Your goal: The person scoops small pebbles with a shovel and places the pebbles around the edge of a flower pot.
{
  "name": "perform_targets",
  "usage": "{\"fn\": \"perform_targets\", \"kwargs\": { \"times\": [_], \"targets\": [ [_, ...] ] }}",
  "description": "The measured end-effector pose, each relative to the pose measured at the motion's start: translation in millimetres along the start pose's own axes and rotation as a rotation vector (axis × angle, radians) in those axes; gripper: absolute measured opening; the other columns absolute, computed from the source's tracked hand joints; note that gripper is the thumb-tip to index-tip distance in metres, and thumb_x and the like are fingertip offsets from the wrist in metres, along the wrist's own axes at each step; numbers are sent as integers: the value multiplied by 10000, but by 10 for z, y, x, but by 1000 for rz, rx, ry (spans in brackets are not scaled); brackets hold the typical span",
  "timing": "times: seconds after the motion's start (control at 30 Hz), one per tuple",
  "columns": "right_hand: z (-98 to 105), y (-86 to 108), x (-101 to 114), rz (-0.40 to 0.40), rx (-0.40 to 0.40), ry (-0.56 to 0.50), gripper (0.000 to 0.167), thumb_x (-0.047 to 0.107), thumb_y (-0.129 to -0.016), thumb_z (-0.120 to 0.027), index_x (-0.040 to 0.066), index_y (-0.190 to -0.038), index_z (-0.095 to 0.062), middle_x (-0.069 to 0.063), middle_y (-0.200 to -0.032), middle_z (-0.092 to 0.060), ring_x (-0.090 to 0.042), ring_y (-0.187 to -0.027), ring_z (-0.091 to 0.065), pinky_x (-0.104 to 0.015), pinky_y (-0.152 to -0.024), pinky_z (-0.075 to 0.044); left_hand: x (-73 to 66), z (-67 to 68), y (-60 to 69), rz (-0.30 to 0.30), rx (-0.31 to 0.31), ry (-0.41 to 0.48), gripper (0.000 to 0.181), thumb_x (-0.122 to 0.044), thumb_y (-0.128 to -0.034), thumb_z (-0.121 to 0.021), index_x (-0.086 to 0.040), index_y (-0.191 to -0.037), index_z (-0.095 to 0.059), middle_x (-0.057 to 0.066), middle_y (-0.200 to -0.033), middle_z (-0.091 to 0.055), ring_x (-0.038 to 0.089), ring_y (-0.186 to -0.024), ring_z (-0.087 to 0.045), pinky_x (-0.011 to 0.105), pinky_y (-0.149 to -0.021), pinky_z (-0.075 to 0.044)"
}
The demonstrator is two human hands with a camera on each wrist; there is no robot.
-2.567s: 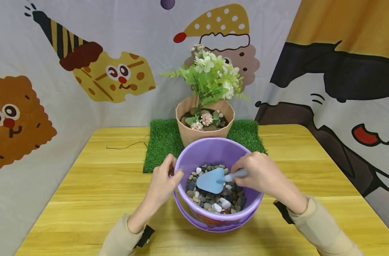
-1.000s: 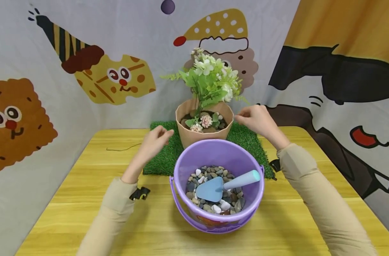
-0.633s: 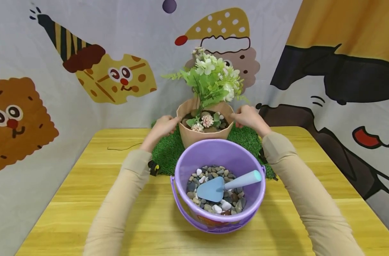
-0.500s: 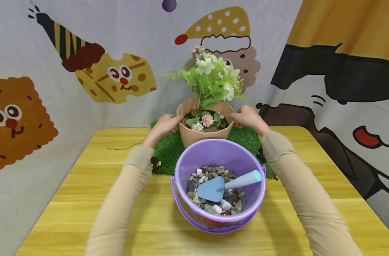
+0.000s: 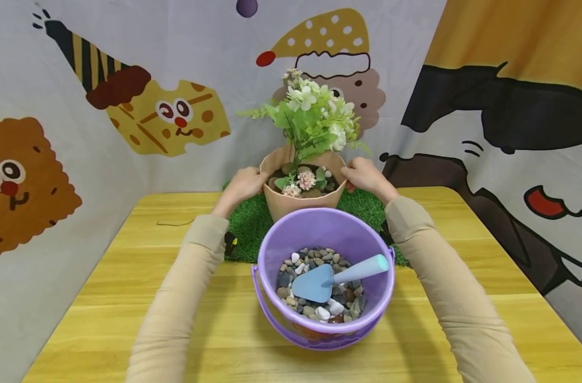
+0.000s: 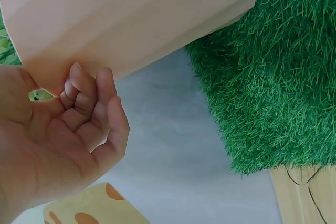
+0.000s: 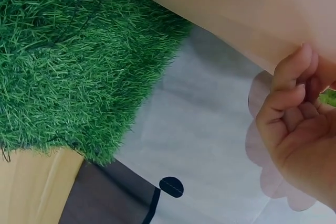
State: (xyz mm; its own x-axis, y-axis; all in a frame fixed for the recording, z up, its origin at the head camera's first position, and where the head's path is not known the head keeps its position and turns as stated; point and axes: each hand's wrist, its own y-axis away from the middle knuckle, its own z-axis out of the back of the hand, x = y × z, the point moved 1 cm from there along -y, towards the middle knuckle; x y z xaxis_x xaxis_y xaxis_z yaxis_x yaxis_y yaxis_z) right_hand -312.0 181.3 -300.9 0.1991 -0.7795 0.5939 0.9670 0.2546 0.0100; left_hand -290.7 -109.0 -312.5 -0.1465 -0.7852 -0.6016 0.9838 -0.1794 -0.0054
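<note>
My left hand (image 5: 244, 183) pinches the left rim of a peach flower pot (image 5: 300, 205). On the opposite side my right hand (image 5: 366, 176) grips the rim as well. In the left wrist view the left hand (image 6: 73, 129) has its fingers curled against the pot wall (image 6: 131, 19); the right wrist view shows the right hand (image 7: 302, 124) bent round the rim likewise. White and green artificial flowers (image 5: 315, 114) rise from the pot, with stones and small pink blooms (image 5: 306, 180) at their base. The purple bucket hides the pot's lower front.
A purple bucket (image 5: 319, 217) stands in front of the pot, its handle (image 5: 272, 319) hanging down. Pebbles (image 5: 298, 306) and a blue trowel (image 5: 315, 283) lie inside it. Artificial turf (image 5: 248, 226) is under the pot. A thin dark wire (image 5: 173, 224) lies on the wooden table (image 5: 128, 276).
My right hand has let go of the trowel, which now lies on the pebbles. My left hand has left the bucket rim. Both hands moved back and took hold of the pot rim.
</note>
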Motion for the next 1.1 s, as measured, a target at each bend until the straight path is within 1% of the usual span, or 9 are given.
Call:
{"fn": "perform_targets", "kwargs": {
  "times": [0.07,0.2,0.37,0.57,0.67,0.77,0.9,1.03,1.1],
  "targets": [
    [-7,-8,22,8,-6,16,310,182,-927,-389,16,-787,-611,-58,-623,-626,-227,-593,-635,-279,-577,-478,11,15,3,-5,-3,-11,359,-279,-962,-320,-108,-720,-522,20,-627,-524,175,-539,-446,277,-540,-382],
    [-21,-32,76,24,-8,44,301,175,-928,-382,21,-784,-596,-62,-624,-630,-263,-624,-650,-273,-564,-469,33,49,20,-7,-5,-20,370,-269,-961,-324,-129,-656,-479,-2,-577,-476,164,-503,-410,278,-517,-367],
    [-36,-73,164,45,1,61,299,175,-938,-375,18,-787,-579,-70,-641,-634,-192,-571,-623,-272,-543,-475,68,110,70,-8,-22,-25,375,-248,-947,-331,-144,-605,-443,-28,-531,-435,140,-474,-378,267,-501,-354],
    [-73,-106,314,69,-22,59,292,176,-935,-370,55,-723,-532,-90,-671,-642,-261,-625,-652,-276,-534,-456,103,274,156,-20,-49,-32,362,-220,-934,-325,-140,-598,-434,-32,-512,-413,140,-466,-370,267,-500,-349],
    [-125,-131,383,99,-32,37,275,166,-932,-371,63,-719,-512,-90,-671,-631,-226,-600,-642,-271,-546,-468,135,373,210,-17,-50,-40,369,-202,-936,-316,-135,-590,-426,-33,-500,-395,138,-454,-356,269,-496,-344],
    [-184,-157,444,130,-19,16,286,171,-940,-369,77,-701,-495,-92,-659,-622,-196,-574,-612,-273,-552,-465,192,451,261,5,-45,-31,376,-197,-937,-306,-131,-583,-414,-33,-483,-372,131,-434,-325,266,-477,-327],
    [-230,-181,530,159,8,30,336,182,-940,-370,95,-634,-479,-88,-627,-627,-241,-575,-607,-282,-541,-442,264,515,335,30,-52,-40,379,-204,-946,-288,-125,-596,-413,-30,-482,-373,119,-419,-303,256,-449,-304],
    [-253,-211,612,194,33,67,352,179,-931,-384,92,-618,-520,-66,-608,-637,-234,-571,-607,-274,-528,-427,326,562,397,44,-68,-40,360,-192,-956,-275,-115,-630,-408,-22,-498,-373,115,-420,-289,253,-437,-298],
    [-275,-238,650,211,49,71,332,171,-929,-393,83,-651,-551,-61,-616,-638,-201,-566,-604,-270,-531,-437,354,593,428,53,-81,-36,357,-188,-959,-277,-114,-635,-408,-22,-498,-361,116,-420,-282,257,-435,-299]
  ]
}}
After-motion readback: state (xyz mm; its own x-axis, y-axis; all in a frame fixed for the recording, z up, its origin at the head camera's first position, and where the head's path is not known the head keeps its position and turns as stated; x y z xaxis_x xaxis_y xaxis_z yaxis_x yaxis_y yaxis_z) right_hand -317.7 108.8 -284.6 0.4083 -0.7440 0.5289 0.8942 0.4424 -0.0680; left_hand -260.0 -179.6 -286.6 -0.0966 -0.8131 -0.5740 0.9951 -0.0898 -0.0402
